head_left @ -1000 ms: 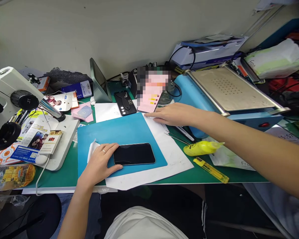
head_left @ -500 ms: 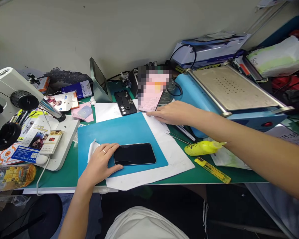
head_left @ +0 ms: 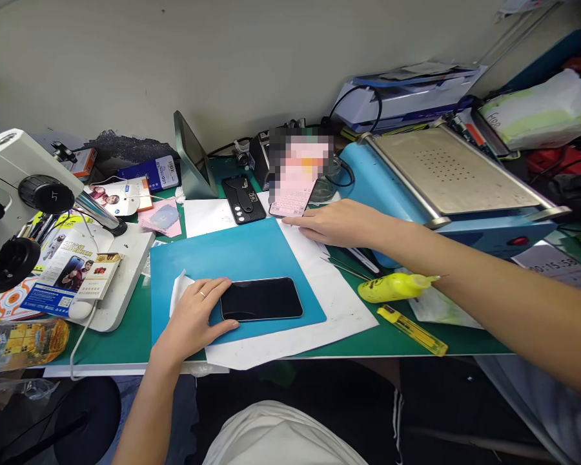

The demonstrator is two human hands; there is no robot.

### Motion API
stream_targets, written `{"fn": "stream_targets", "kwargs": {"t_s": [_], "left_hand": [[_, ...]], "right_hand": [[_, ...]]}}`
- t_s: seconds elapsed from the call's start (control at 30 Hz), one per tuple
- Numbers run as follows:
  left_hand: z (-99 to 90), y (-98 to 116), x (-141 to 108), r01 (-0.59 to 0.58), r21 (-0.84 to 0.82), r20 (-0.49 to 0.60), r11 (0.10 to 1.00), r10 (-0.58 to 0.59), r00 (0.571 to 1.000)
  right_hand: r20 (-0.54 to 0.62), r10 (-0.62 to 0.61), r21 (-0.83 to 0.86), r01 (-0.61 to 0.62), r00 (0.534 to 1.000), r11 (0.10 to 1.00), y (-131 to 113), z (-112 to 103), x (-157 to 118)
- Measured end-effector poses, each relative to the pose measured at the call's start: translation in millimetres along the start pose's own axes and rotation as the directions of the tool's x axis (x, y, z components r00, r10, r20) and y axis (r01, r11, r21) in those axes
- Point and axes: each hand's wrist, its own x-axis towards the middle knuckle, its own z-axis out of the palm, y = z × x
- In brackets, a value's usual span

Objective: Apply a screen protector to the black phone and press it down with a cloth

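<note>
A smartphone (head_left: 261, 299) with a dark screen lies face up on a blue mat (head_left: 213, 252). Around its left end is my left hand (head_left: 201, 313), fingers at the far corner and thumb along the near edge, gripping it in place. My right hand (head_left: 332, 223) reaches forward, palm down and empty, with the index finger stretched out at the lower edge of a second smartphone (head_left: 295, 187). That one leans upright, its lit pink screen showing a keyboard; part of it is pixelated. A black phone (head_left: 243, 199) with a camera bump lies left of it.
A blue heating plate (head_left: 445, 168) stands right, beside my right forearm. Beneath that arm are a yellow squeeze bottle (head_left: 394, 288), a yellow cutter (head_left: 413, 330) and tweezers (head_left: 346, 266). A microscope (head_left: 24, 194) fills the left, with a drink bottle (head_left: 24, 342) near the table edge.
Hardly anything differs. My right index finger has shifted very slightly at the lower edge of the lit phone; my left hand and the dark phone stay put.
</note>
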Motion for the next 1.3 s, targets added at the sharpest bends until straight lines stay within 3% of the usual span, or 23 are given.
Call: {"fn": "stream_targets", "kwargs": {"t_s": [0.13,0.4,0.93,1.3], "left_hand": [[0.9,-0.3,0.7,-0.002,0.008,-0.003,1.000,0.002,1.000],[0.5,0.1,0.7,-0.006,-0.007,-0.014,1.000,0.006,1.000],[0.9,-0.6,0.1,0.000,0.011,-0.005,1.000,0.000,1.000],[0.7,-1.2,0.1,-0.003,0.009,-0.005,1.000,0.003,1.000]], "right_hand": [[0.059,0.051,-0.107,-0.045,0.997,0.993,-5.4,-3.9,4.2],[0.101,0.146,-0.126,-0.133,0.984,0.983,-13.1,-17.3,13.4],[0.109,0.130,-0.105,-0.119,0.985,0.987,-13.8,-21.3,7.6],[0.150,0.182,-0.149,-0.160,0.972,0.976,-12.9,-19.9,15.6]]}}
